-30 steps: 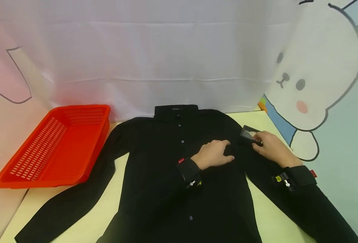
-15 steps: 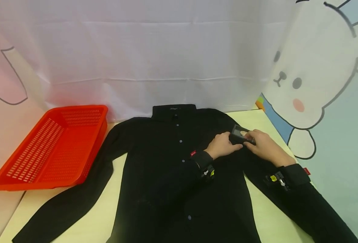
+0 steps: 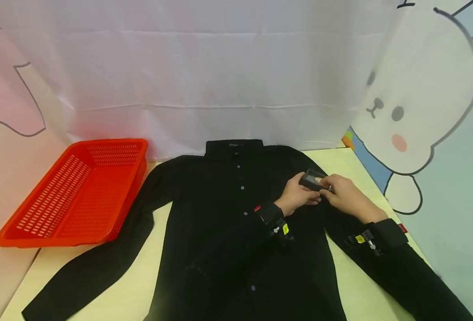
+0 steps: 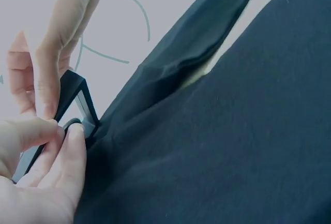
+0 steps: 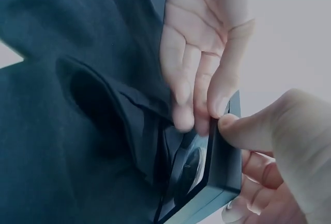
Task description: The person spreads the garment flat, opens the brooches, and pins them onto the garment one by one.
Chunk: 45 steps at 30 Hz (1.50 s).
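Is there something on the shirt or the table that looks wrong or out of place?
Only one thing stands out: a small dark framed object sits at the black shirt's chest, held by the left hand and right hand. The orange basket sits normally.

Our head view looks forward and down from above, taking in the whole black shirt (image 3: pixel 236 223). Our two wrist views sit very close, sharing the small dark box (image 4: pixel 77 97) mid-frame.

Bare left hand (image 3: pixel 298 196), bare right hand (image 3: pixel 346 195); black sleeves; black wrist straps with red tags, yellow-marked camera mounts.
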### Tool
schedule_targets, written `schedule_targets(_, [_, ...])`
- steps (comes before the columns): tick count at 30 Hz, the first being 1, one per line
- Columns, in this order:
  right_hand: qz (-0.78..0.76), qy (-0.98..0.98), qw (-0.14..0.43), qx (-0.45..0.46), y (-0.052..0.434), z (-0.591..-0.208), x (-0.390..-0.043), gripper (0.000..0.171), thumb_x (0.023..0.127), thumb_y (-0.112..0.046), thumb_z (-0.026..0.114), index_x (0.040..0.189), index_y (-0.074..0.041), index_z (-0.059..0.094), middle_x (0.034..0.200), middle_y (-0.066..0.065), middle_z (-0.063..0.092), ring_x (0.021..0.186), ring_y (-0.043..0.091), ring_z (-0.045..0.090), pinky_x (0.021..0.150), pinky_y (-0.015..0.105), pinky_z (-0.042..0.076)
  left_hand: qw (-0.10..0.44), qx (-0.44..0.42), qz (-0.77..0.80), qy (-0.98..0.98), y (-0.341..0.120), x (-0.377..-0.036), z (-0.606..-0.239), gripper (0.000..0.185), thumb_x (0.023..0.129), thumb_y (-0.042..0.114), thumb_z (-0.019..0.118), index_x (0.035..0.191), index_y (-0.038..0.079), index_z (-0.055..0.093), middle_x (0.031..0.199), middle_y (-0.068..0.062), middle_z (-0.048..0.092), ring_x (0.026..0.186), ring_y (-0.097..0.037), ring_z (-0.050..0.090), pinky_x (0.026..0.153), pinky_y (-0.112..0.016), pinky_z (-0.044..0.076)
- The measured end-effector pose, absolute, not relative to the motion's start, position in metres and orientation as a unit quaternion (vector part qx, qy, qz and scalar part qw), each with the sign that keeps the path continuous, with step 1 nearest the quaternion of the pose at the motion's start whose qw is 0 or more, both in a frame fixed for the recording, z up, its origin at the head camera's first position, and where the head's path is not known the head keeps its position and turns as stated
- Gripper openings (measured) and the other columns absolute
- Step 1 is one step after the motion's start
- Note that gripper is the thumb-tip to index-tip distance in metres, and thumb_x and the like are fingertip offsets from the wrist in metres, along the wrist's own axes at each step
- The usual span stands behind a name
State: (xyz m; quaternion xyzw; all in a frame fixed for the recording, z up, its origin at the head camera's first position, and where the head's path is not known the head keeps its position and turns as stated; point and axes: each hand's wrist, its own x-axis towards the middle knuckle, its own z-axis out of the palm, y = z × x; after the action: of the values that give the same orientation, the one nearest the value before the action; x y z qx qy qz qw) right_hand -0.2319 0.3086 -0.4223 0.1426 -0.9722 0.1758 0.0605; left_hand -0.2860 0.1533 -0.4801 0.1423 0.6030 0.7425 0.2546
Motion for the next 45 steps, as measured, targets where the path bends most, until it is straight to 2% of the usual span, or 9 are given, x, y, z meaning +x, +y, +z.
schedule_targets(2, [0.175, -0.973, 0.058, 0.140, 0.307, -0.423, -0.232, 0.019, 0.087, -0.003, 0.065, 0.102, 0.008, 0.066, 0.092, 0.019, 0.063, 0.076, 0.026, 0.060, 0.068, 0.044, 0.051, 0.260, 0.114, 0.765, 0.578, 0.156, -0.285, -0.483, 0.086, 0.081, -0.012, 0.068, 0.152, 0.009, 0.025, 0.088, -0.012, 0.069, 0.079, -0.027, 0.072, 0.073, -0.036, 0.059])
schedule_targets(5, [0.174, -0.973, 0.055, 0.139, 0.307, -0.424, -0.232, 0.018, 0.086, -0.002, 0.065, 0.101, 0.009, 0.066, 0.089, 0.018, 0.063, 0.075, 0.025, 0.059, 0.068, 0.045, 0.051, 0.256, 0.101, 0.780, 0.562, 0.157, -0.284, -0.486, 0.087, 0.080, -0.013, 0.068, 0.152, 0.011, 0.027, 0.089, -0.012, 0.070, 0.083, -0.029, 0.072, 0.077, -0.038, 0.058])
schedule_targets(11, [0.168, -0.972, 0.046, 0.157, 0.306, -0.428, -0.234, 0.017, 0.086, -0.002, 0.064, 0.101, 0.008, 0.066, 0.084, 0.014, 0.061, 0.071, 0.021, 0.055, 0.066, 0.042, 0.049, 0.249, 0.113, 0.772, 0.574, 0.154, -0.285, -0.491, 0.080, 0.077, -0.012, 0.072, 0.147, 0.010, 0.039, 0.087, -0.010, 0.071, 0.083, -0.025, 0.073, 0.075, -0.035, 0.058])
schedule_targets(16, [0.166, -0.970, 0.046, 0.173, 0.308, -0.434, -0.235, 0.015, 0.086, -0.001, 0.064, 0.099, 0.007, 0.066, 0.080, 0.011, 0.059, 0.069, 0.018, 0.051, 0.065, 0.037, 0.046, 0.250, 0.115, 0.768, 0.579, 0.152, -0.285, -0.493, 0.086, 0.075, -0.013, 0.073, 0.150, 0.009, 0.035, 0.085, -0.011, 0.071, 0.081, -0.022, 0.072, 0.073, -0.034, 0.059])
schedule_targets(28, [0.151, -0.964, 0.080, 0.206, 0.310, -0.441, -0.230, 0.010, 0.084, 0.002, 0.066, 0.094, 0.005, 0.063, 0.081, 0.010, 0.060, 0.071, 0.019, 0.052, 0.067, 0.041, 0.047, 0.232, 0.135, 0.754, 0.600, 0.150, -0.281, -0.497, 0.090, 0.076, -0.012, 0.073, 0.151, 0.007, 0.029, 0.079, -0.011, 0.070, 0.072, -0.017, 0.071, 0.072, -0.031, 0.059])
schedule_targets(35, [0.191, -0.965, 0.036, 0.173, 0.310, -0.437, -0.231, 0.013, 0.088, -0.001, 0.065, 0.098, 0.006, 0.064, 0.083, 0.011, 0.063, 0.071, 0.018, 0.057, 0.066, 0.038, 0.049, 0.222, 0.160, 0.754, 0.597, 0.151, -0.284, -0.499, 0.088, 0.078, -0.011, 0.072, 0.152, 0.008, 0.028, 0.087, -0.011, 0.071, 0.081, -0.016, 0.071, 0.075, -0.030, 0.058])
schedule_targets(40, [0.206, -0.966, 0.012, 0.158, 0.311, -0.433, -0.230, 0.015, 0.090, -0.001, 0.063, 0.101, 0.008, 0.063, 0.084, 0.012, 0.063, 0.071, 0.018, 0.056, 0.065, 0.037, 0.049, 0.241, 0.152, 0.768, 0.574, 0.153, -0.284, -0.499, 0.089, 0.080, -0.012, 0.069, 0.154, 0.010, 0.024, 0.085, -0.011, 0.071, 0.083, -0.021, 0.072, 0.076, -0.033, 0.058])
schedule_targets(45, [0.199, -0.965, 0.022, 0.170, 0.308, -0.431, -0.229, 0.013, 0.089, 0.000, 0.063, 0.099, 0.008, 0.063, 0.083, 0.012, 0.062, 0.070, 0.017, 0.057, 0.065, 0.037, 0.049, 0.239, 0.142, 0.766, 0.580, 0.153, -0.283, -0.499, 0.088, 0.079, -0.011, 0.069, 0.153, 0.010, 0.026, 0.083, -0.012, 0.071, 0.083, -0.028, 0.072, 0.074, -0.034, 0.058])
